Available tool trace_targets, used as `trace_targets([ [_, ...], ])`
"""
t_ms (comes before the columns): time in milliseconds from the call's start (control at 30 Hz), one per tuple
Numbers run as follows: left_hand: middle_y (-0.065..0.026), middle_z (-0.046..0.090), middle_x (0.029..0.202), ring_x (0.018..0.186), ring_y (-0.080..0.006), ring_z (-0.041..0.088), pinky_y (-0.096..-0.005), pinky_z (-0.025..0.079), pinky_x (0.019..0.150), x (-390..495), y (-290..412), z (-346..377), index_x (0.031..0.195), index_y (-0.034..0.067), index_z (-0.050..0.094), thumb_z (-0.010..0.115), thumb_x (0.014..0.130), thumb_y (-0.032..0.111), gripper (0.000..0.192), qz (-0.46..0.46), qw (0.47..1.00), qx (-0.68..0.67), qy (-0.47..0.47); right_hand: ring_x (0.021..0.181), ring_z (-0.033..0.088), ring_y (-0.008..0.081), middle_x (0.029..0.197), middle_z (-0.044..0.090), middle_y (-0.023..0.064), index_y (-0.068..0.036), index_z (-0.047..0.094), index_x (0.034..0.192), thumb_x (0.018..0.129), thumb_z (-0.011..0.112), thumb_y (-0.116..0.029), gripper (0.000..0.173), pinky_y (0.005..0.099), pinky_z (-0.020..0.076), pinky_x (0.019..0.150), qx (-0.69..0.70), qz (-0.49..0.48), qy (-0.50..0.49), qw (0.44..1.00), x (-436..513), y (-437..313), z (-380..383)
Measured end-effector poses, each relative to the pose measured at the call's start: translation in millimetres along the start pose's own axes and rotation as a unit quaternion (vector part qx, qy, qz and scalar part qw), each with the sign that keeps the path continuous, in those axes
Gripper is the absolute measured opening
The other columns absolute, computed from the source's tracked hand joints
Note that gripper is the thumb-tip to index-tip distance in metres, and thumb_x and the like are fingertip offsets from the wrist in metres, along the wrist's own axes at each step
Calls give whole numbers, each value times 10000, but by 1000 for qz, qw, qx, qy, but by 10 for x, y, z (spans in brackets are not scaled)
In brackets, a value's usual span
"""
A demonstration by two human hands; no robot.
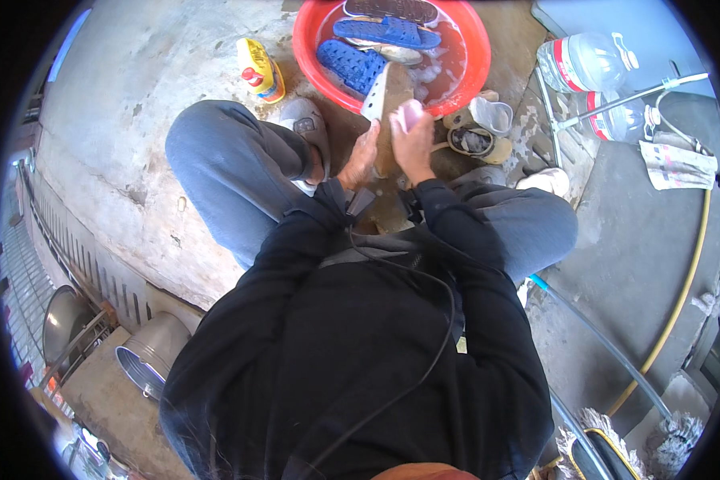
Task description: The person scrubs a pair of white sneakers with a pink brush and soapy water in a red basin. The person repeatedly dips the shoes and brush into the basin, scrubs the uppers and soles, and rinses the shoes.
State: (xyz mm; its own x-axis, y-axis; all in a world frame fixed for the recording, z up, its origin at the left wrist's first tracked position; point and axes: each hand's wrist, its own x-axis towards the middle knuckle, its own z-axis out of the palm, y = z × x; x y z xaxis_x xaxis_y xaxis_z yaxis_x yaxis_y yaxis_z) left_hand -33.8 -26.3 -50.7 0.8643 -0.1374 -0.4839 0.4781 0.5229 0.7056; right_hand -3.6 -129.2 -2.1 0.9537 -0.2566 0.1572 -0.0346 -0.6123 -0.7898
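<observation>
My left hand [362,157] holds a pale shoe [397,90] with a row of dark holes along its side, by its near end. Closed around a pinkish-white object [409,114], perhaps a brush or soap, my right hand [414,141] is against the same shoe. The shoe slants over the near rim of a red plastic basin [483,48] of murky, sudsy water. In the basin lie a blue perforated slipper [351,65], another blue slipper [387,32] on top of pale footwear, and a dark sole [391,9].
A yellow bottle with a red cap [261,72] stands left of the basin. Right of it are a beige clog [480,144] and a clear plastic cup [492,115]. Farther right are large plastic water bottles [582,63], a metal frame, a yellow hose [684,294] and mops [675,441].
</observation>
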Motion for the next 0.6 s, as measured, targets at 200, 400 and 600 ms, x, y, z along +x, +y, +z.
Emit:
trace_targets([
  [200, -68, 634, 1217, 1105, -139, 569, -291, 462, 944, -32, -53, 47, 1339, -1, 563, 413, 1056, 525, 616, 67, 997, 21, 8, 1006, 591, 416, 1053, 587, 274, 60, 501, 1104, 859, 752, -374, 558, 486, 461, 882, 39, -168, -108, 979, -10, 121, 39],
  [400, -76, 623, 1239, 1114, -149, 567, -303, 462, 952, -23, -31, 50, 1345, -6, 565, 409, 1059, 516, 615, 76, 995, 56, 41, 1007, 580, 462, 1069, 590, 290, 53, 519, 1127, 849, 759, -374, 563, 502, 457, 887, 25, -12, -59, 998, -80, 234, 122],
  [600, -119, 642, 1246, 1114, -212, 625, -349, 509, 944, -50, 56, 37, 1407, 11, 501, 416, 1046, 544, 650, 28, 999, -33, -11, 1027, 596, 459, 1081, 599, 297, 72, 521, 1120, 855, 743, -444, 622, 515, 468, 900, -38, 69, -63, 995, 87, 431, 70],
])
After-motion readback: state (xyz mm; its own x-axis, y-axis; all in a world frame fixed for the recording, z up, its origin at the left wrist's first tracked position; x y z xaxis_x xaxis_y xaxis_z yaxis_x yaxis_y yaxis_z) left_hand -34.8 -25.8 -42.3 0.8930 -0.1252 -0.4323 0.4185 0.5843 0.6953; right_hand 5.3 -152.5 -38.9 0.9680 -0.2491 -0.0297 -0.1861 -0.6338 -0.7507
